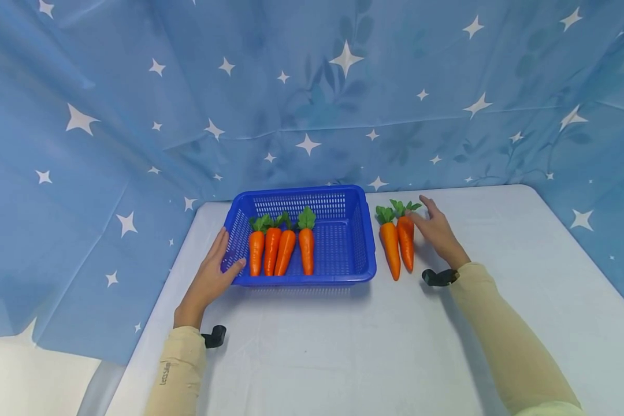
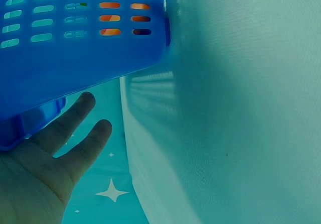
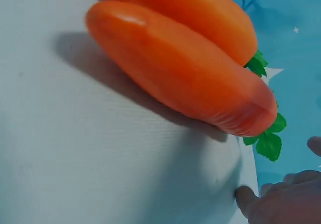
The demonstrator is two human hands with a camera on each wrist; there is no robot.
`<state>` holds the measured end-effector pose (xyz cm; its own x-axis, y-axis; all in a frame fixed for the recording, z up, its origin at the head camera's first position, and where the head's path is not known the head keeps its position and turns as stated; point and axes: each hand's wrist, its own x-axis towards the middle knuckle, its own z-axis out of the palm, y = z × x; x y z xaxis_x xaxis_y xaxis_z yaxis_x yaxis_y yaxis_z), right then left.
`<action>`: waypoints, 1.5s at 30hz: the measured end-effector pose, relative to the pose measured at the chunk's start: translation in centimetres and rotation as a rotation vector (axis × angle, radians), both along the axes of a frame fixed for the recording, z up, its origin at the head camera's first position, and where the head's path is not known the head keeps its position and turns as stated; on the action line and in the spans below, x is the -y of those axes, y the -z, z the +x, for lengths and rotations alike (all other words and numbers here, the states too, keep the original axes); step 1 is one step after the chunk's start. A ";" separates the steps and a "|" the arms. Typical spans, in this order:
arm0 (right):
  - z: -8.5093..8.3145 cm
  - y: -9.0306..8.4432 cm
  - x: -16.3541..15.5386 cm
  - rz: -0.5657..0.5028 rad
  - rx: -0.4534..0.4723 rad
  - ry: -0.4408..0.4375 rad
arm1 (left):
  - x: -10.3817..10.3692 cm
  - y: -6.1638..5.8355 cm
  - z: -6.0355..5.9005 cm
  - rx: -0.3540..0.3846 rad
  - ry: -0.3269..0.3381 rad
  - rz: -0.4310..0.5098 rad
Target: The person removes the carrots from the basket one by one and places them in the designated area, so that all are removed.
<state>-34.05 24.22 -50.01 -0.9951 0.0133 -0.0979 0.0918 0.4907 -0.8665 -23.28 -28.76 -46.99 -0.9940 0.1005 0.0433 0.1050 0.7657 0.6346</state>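
A blue plastic basket [image 1: 343, 199] stands on the white table [image 1: 374, 346] and holds several orange toy carrots [image 1: 284, 248] with green tops. My left hand [image 1: 214, 271] lies flat against the basket's left wall [image 2: 75, 58], fingers [image 2: 75, 114] straight, thumb on the front corner. Two more carrots [image 1: 398, 242] lie side by side on the table just right of the basket. My right hand [image 1: 437, 228] rests open beside them, fingertips touching the leafy top of the nearer carrot [image 3: 185, 73].
A blue star-printed cloth [image 1: 312, 92] hangs behind and to both sides of the table. The table's left edge [image 2: 131, 148] runs close under my left hand. Bare tabletop stretches in front of the basket and to the right.
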 end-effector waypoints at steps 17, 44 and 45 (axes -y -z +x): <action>-0.3 -2.0 0.8 -0.078 -0.115 0.039 | -0.1 -0.1 0.3 -0.010 0.011 0.004; -0.8 -6.0 4.3 -0.199 -0.246 -0.035 | -0.3 -0.2 0.4 0.006 -0.008 0.006; -0.8 -6.1 4.4 -0.198 -0.249 -0.039 | -0.3 -0.2 0.4 0.005 -0.006 0.004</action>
<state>-34.87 19.78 -43.91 -0.9881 -0.0200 0.1524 -0.1511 0.3092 -0.9389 -22.89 -28.49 -46.76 -0.9948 0.0944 0.0389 0.0975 0.7635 0.6384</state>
